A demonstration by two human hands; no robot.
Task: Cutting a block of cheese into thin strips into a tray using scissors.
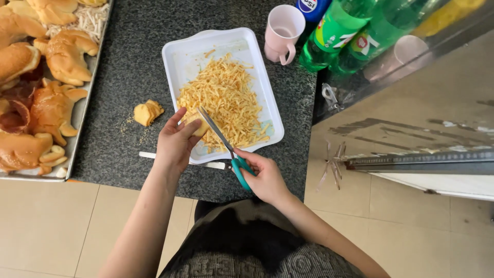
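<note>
A dark speckled stone counter [128,51] carries, at its left edge, a metal baking tray [77,118] loaded with golden crescent-shaped pastries [64,54]. At the centre lies a white rectangular tray [180,56] holding a loose heap of thin yellow-orange shreds [226,100]. Green plastic bottles [334,36] and a pale pink mug [282,32] stand at the counter's far right corner. A torn yellow pastry lump [147,111] rests on the bare stone, left of the white tray, and a white-handled knife [170,158] lies along the counter's near edge, partly under the tray. The left hand [175,141] is closed around a small yellow piece [198,126], held over the tray's near corner. The right hand [265,177] grips the teal handles of a pair of scissors [221,139], whose blades lie nearly together against the piece. Judged by appearance, the piece is light, soft and crumbly; pinching it gently well behind the cut line would keep it from crushing.
</note>
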